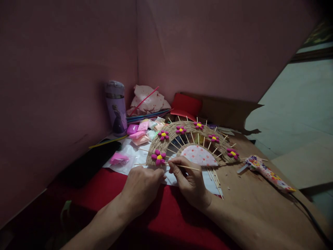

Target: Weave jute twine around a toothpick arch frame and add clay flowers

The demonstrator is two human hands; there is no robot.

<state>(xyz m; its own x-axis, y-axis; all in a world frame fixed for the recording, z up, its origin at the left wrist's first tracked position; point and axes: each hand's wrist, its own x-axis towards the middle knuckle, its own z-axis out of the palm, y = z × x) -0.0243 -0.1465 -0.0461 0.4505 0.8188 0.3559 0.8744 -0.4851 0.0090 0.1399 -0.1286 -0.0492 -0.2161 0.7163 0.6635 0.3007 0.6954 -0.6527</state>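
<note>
A half-round fan-shaped craft piece [153,146] of wound twine and wooden sticks lies in front of me, with magenta clay flowers [163,135] with yellow centres along its band. Patterned cloth [199,155] covers its inner half-circle. My right hand [191,180] pinches a thin wooden stick [191,168], its tip by the lower-left flower [158,157]. My left hand [143,185] is closed just below that flower, at the piece's lower-left edge. Whatever its curled fingers hold, if anything, is hidden.
A glue gun [269,175] with a flowery cover lies at right on brown board [247,194], its cord trailing. Loose sticks [215,178] lie near my right hand. Clay packets [137,135], a purple tumbler [116,109] and crumpled cloth [148,99] stand behind, against the walls.
</note>
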